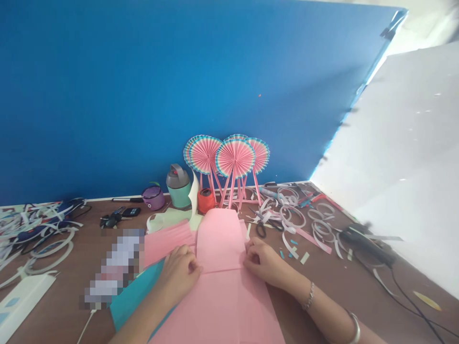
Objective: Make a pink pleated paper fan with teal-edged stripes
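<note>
A large pink sheet of paper (229,306) lies in front of me, with its far part (220,241) lifted and curving upward beyond a crosswise crease. My left hand (181,267) pinches the left edge near that crease, its fingers curled. On the opposite edge, my right hand (261,260) has its thumb and fingers closed on the paper at about the same height. Pleated pink paper (167,241) lies beyond my left hand. Teal paper (138,291) shows under my left forearm.
Several round pink paper fans (235,159) stand against the blue partition (143,86). Scissors (261,229) and curled paper strips (292,215) lie at right, near a black corded tool (369,243). A green flask (179,188), red pot (206,201) and power strip (27,303) are at left.
</note>
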{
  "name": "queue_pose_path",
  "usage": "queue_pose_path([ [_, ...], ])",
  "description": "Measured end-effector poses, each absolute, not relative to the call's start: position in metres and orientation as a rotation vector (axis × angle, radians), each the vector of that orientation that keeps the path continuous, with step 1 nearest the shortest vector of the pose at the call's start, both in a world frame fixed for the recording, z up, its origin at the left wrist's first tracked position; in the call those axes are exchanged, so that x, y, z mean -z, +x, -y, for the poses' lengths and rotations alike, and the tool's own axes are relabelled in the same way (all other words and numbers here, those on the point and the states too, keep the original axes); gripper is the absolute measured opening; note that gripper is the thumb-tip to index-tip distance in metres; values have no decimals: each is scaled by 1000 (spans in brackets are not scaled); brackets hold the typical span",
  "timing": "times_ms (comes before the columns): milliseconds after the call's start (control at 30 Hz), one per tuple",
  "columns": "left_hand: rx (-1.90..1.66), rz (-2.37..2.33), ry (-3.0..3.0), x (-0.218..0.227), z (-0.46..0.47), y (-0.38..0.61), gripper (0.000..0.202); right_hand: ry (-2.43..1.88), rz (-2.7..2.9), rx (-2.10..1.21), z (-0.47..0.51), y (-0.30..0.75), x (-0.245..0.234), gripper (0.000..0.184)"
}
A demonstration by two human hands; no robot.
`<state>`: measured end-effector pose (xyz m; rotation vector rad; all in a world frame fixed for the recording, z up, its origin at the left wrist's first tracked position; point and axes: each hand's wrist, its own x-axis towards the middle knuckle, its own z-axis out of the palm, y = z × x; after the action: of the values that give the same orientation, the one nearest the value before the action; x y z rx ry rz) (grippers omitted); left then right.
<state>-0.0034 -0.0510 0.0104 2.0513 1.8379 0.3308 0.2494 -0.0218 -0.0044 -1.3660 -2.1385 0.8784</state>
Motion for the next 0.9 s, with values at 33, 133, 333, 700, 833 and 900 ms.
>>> queue_pose_path([
  [33, -324, -1840, 2058, -11, 51, -3, 12, -1370, 2140, -874, 22, 249, 4, 19],
  [133, -297, -1850, 2080, -11, 51, -3, 12, -1362, 2144, -849, 22, 248, 2, 20],
  [333, -294, -1852, 2175, -11, 54, -2, 9, -1362, 2192, -796, 24, 249, 6, 19],
  [700, -289, -1376, 2732, -8, 64, 10, 67, -1047, 2687, -145, 37, 242, 5, 31],
  [833, -296, -1408, 2734, -8, 64, 8, 57, -966, 2776, -79, 38, 240, 3, 29],
  [900, -325, -1431, 2720, -11, 63, 2, 51, -989, 2773, -110, 37, 244, -1, 27],
])
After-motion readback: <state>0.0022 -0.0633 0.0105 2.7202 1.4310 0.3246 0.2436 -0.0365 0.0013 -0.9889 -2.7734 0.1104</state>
